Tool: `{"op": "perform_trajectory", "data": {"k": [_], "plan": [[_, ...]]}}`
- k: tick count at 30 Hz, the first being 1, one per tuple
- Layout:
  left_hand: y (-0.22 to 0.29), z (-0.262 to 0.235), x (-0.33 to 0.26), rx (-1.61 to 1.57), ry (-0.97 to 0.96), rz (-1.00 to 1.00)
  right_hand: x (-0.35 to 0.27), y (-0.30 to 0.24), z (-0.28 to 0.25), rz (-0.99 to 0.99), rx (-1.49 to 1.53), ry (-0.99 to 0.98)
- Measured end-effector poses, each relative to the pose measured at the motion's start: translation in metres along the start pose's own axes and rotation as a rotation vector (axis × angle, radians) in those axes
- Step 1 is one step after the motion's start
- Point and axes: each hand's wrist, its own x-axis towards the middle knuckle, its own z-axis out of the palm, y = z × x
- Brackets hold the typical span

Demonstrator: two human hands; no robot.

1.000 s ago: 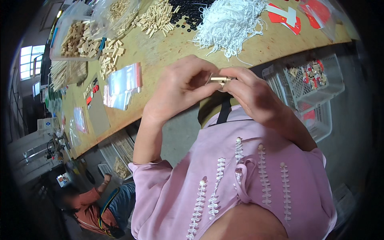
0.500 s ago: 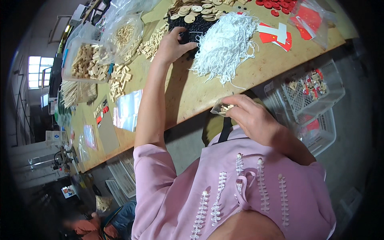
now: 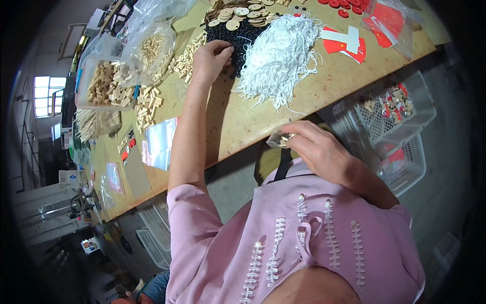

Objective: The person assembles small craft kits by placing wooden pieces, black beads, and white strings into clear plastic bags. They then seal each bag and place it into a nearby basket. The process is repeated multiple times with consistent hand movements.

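My left hand [image 3: 208, 62] reaches over the pile of small black beads [image 3: 229, 36] on the table. Its thumb and fingertips are pinched together at the pile's edge; whatever sits between them is too small to make out. Close by on its right lies a heap of white strings [image 3: 281, 58]. Near the table's front edge, my right hand [image 3: 321, 149] grips a small clear plastic bag [image 3: 275, 138] by its side. Several small wooden pieces [image 3: 286, 138] show inside the bag's mouth.
Left of the beads lie wooden pieces [image 3: 186, 61], a plastic tub of wooden blocks [image 3: 81, 93] and clear bags [image 3: 159, 144]. Wooden discs [image 3: 233, 24], red discs [image 3: 344, 12] and red flag cards [image 3: 336, 45] lie farther back. Plastic baskets [image 3: 412, 167] stand below right.
My left hand has drawn slightly back, and its spread thumb and fingers have closed into a pinch. The right hand holds its place. A person at the lower left has shifted downward.
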Motion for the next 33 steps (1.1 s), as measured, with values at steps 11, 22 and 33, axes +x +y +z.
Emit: {"op": "perform_trajectory", "data": {"k": [11,22,33], "plan": [[-0.028,-0.018,0.012,-1.71,-0.089,-0.575,0.001,-0.002,0.002,-0.004,0.011,-0.006],[-0.036,-0.016,-0.022,-1.536,-0.329,-0.459,0.001,-0.002,0.005,0.016,0.039,-0.045],[-0.015,-0.01,-0.063,-2.076,-0.186,-0.38,0.0,-0.001,0.008,0.025,0.054,-0.085]]}}
